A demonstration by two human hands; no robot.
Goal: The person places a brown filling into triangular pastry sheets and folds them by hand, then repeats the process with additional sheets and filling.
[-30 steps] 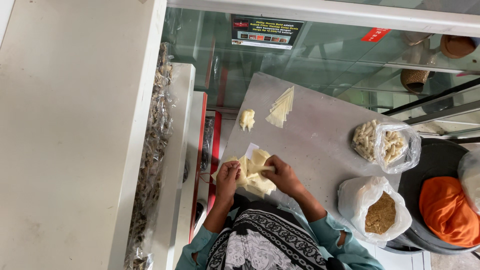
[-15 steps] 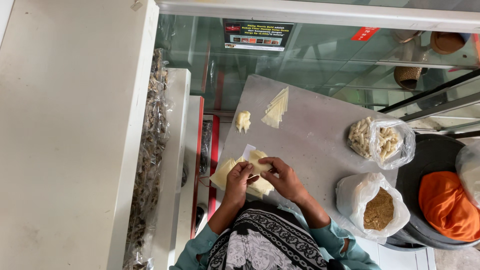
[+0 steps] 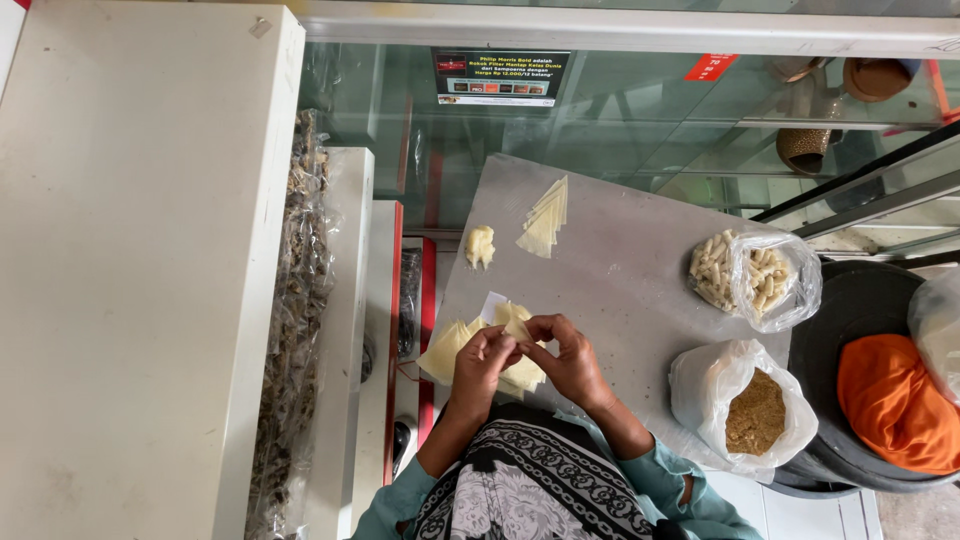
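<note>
**Q:** What has changed since a moment ago?

**A:** Both hands have drawn closer together. The left hand (image 3: 482,362) now meets the right hand (image 3: 570,362) over a pale yellow wrapper (image 3: 514,327), above the wrapper pile (image 3: 452,350) at the near edge of the grey table (image 3: 620,290).

**Q:** How are the fingers set?

**A:** Fingertips of both hands curl inward and pinch the wrapper between them.

**Q:** What lies around, from left to right?

**A:** A small dough lump (image 3: 480,245) sits farther up the table, then a fanned stack of triangles (image 3: 545,218). Well to the right rest a clear bag of rolled pieces (image 3: 752,278) and a bag of brown filling (image 3: 752,410). An orange cloth (image 3: 895,400) lies in a dark tub (image 3: 850,300).
</note>
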